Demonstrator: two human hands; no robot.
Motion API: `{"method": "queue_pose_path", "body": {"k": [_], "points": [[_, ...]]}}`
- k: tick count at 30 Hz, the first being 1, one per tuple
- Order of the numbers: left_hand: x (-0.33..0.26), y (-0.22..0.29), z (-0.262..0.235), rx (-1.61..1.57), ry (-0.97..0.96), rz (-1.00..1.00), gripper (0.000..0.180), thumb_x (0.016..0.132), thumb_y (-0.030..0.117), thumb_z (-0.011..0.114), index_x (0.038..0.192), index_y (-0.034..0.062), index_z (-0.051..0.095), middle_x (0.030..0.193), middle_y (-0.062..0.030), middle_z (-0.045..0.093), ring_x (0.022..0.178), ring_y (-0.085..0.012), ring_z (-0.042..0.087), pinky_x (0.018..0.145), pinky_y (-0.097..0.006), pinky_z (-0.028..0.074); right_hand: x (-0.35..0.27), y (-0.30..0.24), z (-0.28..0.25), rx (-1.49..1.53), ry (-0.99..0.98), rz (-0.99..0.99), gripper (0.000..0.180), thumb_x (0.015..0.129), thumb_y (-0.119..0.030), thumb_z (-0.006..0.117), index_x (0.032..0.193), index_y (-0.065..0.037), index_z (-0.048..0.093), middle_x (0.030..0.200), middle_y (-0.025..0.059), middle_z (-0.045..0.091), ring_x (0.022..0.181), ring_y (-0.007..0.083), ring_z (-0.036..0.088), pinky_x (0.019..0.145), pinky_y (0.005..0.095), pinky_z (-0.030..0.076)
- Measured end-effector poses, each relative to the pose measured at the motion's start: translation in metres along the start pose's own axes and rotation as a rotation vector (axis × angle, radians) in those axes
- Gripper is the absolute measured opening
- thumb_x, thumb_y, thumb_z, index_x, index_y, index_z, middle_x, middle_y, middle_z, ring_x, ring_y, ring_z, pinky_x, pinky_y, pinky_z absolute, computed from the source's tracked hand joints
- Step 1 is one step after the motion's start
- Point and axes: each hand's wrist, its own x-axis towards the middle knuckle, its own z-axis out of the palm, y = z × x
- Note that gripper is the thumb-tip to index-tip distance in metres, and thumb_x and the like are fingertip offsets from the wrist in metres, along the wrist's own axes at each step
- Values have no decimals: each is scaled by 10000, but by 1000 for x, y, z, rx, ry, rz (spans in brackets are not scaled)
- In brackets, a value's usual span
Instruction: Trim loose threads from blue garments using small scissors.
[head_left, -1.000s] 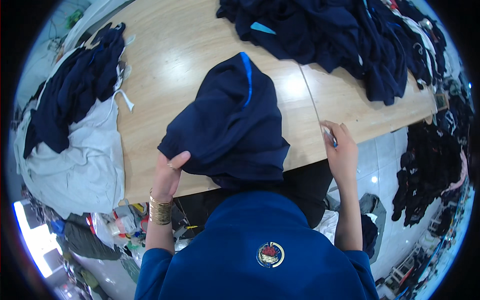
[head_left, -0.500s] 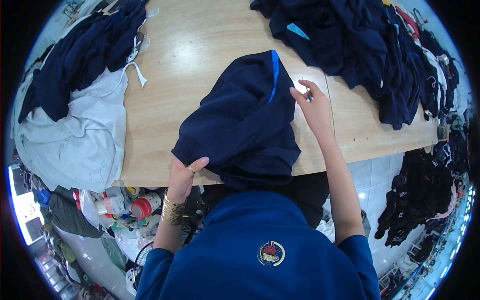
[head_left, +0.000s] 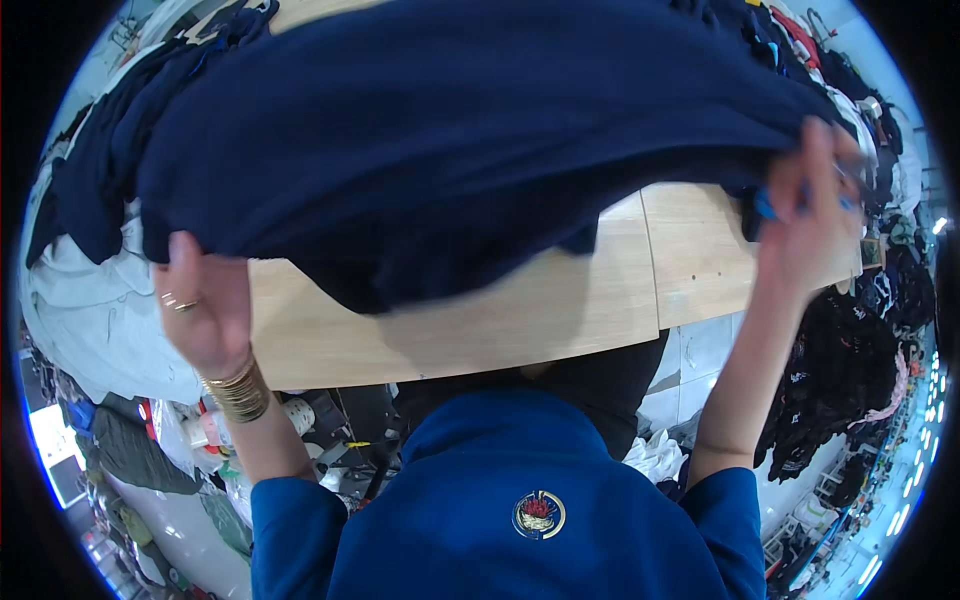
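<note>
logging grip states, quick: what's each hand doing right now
Left hand: closed on the lower left edge of the navy garment.
Right hand: closed on the garment's right end, lifted above the wooden table.

A wooden table [head_left: 480, 330] with a grey-white cloth heap [head_left: 85, 310] left, dark clothes [head_left: 850, 370] right.

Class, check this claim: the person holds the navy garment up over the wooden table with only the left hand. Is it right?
Not quite. In the head view both hands grip the navy garment: the left hand and the right hand, over the wooden table.
</note>
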Motion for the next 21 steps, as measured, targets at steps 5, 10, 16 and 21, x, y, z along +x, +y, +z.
{"method": "queue_pose_path", "body": {"k": [5, 10, 16, 21], "points": [[-21, -6, -43, 288, 235, -204, 334, 869, 60, 494, 1187, -34, 461, 1156, -117, 548, 1061, -192, 525, 928, -324, 397, -93, 3, -76, -628, -452, 82, 51, 768, -29, 638, 795, -59, 608, 796, 87, 639, 724, 154, 604, 622, 299, 475], [-44, -48, -96, 561, 432, -561, 304, 843, 102, 573, 1121, -12, 529, 1124, -71, 566, 995, -139, 545, 887, -283, 401, -155, 27, -86, -568, -922, 555, 104, 776, -86, 613, 841, -5, 622, 786, 137, 624, 703, 270, 621, 633, 307, 485], [-60, -46, -131, 856, 642, -555, 403, 818, 138, 629, 1181, 39, 486, 1091, -50, 573, 954, -152, 554, 924, -313, 380, -137, 49, -93, -657, -541, 648, 147, 806, -135, 610, 855, 3, 626, 676, 117, 611, 592, 172, 573, 579, 268, 444], [-42, -69, -82, 1520, 628, 45, 432, 812, 110, 627, 1201, 27, 458, 1114, -78, 544, 942, -190, 549, 917, -311, 391, -148, 73, -66, -534, -560, 660, 156, 800, -149, 623, 874, -12, 635, 694, 75, 618, 622, 134, 570, 593, 251, 439]]}}
